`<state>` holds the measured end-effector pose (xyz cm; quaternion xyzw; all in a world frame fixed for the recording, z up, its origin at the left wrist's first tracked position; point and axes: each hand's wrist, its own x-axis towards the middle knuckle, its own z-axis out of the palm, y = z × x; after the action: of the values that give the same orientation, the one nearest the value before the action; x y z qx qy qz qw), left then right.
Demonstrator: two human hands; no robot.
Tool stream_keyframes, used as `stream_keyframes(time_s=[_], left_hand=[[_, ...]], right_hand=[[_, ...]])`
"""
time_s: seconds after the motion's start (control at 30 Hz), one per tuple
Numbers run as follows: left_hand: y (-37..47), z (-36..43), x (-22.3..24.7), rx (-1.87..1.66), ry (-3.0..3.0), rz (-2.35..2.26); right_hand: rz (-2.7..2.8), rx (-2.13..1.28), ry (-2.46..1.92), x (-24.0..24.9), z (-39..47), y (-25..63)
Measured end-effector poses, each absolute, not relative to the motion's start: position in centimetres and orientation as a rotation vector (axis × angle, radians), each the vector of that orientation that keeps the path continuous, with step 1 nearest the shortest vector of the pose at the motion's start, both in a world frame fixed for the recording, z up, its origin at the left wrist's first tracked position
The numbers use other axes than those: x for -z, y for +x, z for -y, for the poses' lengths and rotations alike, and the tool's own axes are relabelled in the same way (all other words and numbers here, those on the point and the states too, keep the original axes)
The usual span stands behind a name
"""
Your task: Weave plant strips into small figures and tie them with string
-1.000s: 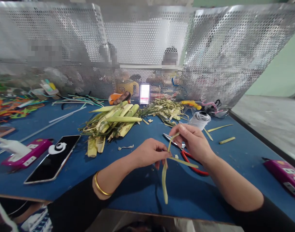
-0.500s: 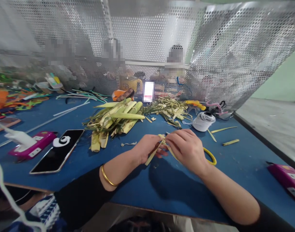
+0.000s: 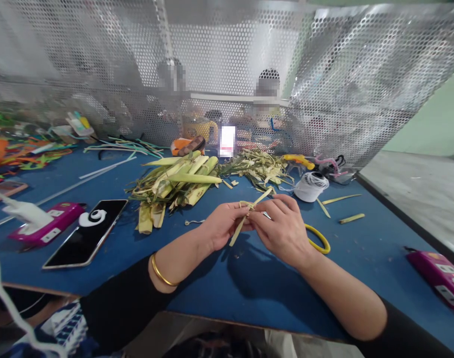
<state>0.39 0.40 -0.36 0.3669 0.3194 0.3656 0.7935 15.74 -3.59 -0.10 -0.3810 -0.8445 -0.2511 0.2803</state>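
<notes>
- The left hand (image 3: 225, 226) is closed in a pinch on thin, flat, pale-green plant strips (image 3: 237, 232), held up above the blue surface (image 3: 271, 308).
- The right hand (image 3: 282, 231) is also closed, its fingertips meeting the strips where they cross. How firmly it grips I cannot tell from here, as its own fingers hide the contact.
- One strip end points up past the right fingers, another hangs below the left, and a small loop shows by the left fingertips. I'd worry about that crossing slipping apart if either pinch loosens.
- Such narrow fibre looks likely to split or crease if pulled unevenly or bent too sharply.
- A tool with a yellow loop handle (image 3: 326, 246) lies partly under the right wrist; a low sweep of that arm could knock it.
- Fine thread trails from the white thread cone (image 3: 311, 188) beyond the right hand, and might snag on a finger reaching that way.
- The pile of thick yellow-green stalk pieces (image 3: 180, 184) sits beyond the left hand; a careless forearm could scatter it.
</notes>
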Motion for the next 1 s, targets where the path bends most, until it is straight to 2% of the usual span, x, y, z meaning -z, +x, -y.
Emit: stream_keyframes(time_s=[0.17,0.3,0.43,0.67,1.0], left_hand=[[0.5,-0.3,0.9,-0.807,0.821,-0.694],[0.7,-0.1,0.9,-0.778,0.833,-0.730],[0.5,-0.2,0.8,-0.824,0.898,-0.774],[0.2,-0.6,0.6,-0.810,0.900,-0.845],[0.1,-1.1,0.6,-0.939,0.874,-1.027]], right_hand=[[2.491,0.704,-0.827,0.0,3.9,14.9],[2.452,0.616,-0.860,0.5,3.8,14.7],[2.142,0.289,-1.102,0.8,3.5,15.0],[1.463,-0.616,-1.392,2.1,2.0,15.6],[1.334,-1.122,-1.390,2.1,2.0,14.9]])
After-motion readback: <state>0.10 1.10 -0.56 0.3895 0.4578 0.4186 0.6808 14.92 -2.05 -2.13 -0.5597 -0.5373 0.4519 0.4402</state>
